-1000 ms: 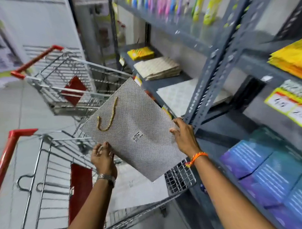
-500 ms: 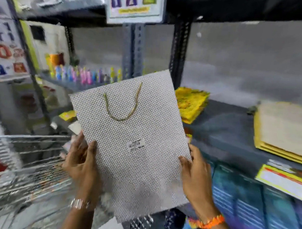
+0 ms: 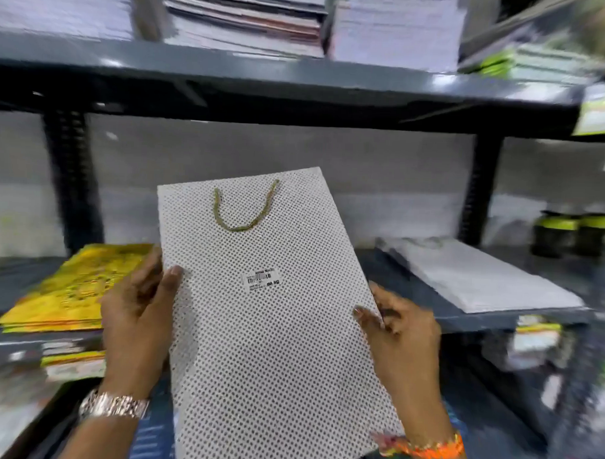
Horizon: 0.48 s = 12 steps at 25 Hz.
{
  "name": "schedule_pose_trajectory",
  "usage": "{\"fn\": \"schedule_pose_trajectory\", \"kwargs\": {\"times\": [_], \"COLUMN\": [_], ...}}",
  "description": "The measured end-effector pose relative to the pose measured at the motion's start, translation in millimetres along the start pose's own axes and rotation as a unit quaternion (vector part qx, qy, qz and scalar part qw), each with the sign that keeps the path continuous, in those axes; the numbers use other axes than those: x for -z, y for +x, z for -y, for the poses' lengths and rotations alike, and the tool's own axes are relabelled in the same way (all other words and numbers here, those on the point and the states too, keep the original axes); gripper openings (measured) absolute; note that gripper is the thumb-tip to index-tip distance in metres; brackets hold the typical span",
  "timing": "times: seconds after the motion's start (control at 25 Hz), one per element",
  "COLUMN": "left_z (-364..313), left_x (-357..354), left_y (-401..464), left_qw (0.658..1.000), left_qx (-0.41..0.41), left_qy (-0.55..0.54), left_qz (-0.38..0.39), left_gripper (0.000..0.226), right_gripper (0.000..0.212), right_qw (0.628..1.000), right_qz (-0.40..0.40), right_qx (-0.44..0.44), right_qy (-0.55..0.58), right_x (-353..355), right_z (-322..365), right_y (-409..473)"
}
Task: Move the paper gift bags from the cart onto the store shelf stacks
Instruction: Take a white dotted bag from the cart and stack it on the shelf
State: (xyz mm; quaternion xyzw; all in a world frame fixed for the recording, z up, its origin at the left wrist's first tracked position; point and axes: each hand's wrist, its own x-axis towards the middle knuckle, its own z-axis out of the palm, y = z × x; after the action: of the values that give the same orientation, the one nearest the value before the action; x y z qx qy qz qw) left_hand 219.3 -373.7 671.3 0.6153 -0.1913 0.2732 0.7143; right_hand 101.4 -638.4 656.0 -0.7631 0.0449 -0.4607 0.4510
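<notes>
I hold a flat white gift bag with small dark dots [image 3: 277,331], a gold cord handle and a barcode sticker, in front of the grey shelf [image 3: 479,319]. My left hand [image 3: 138,316] grips its left edge, thumb on the front. My right hand [image 3: 398,330] grips the right edge. The bag stands nearly upright, top tilted slightly left. A stack of yellow gift bags [image 3: 76,286] lies on the shelf to the left, and a stack of white bags [image 3: 477,276] lies to the right. The cart is out of view.
The upper shelf [image 3: 299,81] carries piles of notebooks and papers. Black perforated uprights [image 3: 73,180] stand at left and right of the bay. Dark jars with green bands [image 3: 575,235] sit at the far right. Price labels hang on the shelf edges.
My view has swung from the cart to face the shelf bay straight on. The bag has come up in front of the gap between the yellow and white stacks, both hands still on it.
</notes>
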Motion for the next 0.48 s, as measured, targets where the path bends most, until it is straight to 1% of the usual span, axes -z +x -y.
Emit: {"fn": "schedule_pose_trajectory", "kwargs": {"times": [0.12,0.24,0.32,0.4,0.48], "left_z": [-2,-1,-4,-6,0], "left_x": [-75,-144,-193,-244,-293], "left_y": [14,17,11,2,-1], "left_qw": [0.993,0.972,0.955,0.943,0.938], "left_qx": [0.041,0.087,0.112,0.145,0.18], "left_qy": [0.0,-0.026,-0.054,-0.073,-0.069], "left_qz": [0.109,0.215,0.27,0.29,0.287], "left_gripper": [0.027,0.027,0.03,0.03,0.026], "right_gripper": [0.035,0.023,0.019,0.019,0.017], "right_qw": [0.997,0.991,0.986,0.976,0.963], "right_qz": [-0.042,-0.087,-0.108,-0.123,-0.128], "right_qx": [-0.06,-0.097,-0.126,-0.176,-0.224], "right_qy": [0.032,-0.003,-0.02,-0.037,-0.082], "right_x": [51,100,133,165,193], "right_z": [-26,-41,-57,-85,-113], "right_y": [32,74,108,151,198]}}
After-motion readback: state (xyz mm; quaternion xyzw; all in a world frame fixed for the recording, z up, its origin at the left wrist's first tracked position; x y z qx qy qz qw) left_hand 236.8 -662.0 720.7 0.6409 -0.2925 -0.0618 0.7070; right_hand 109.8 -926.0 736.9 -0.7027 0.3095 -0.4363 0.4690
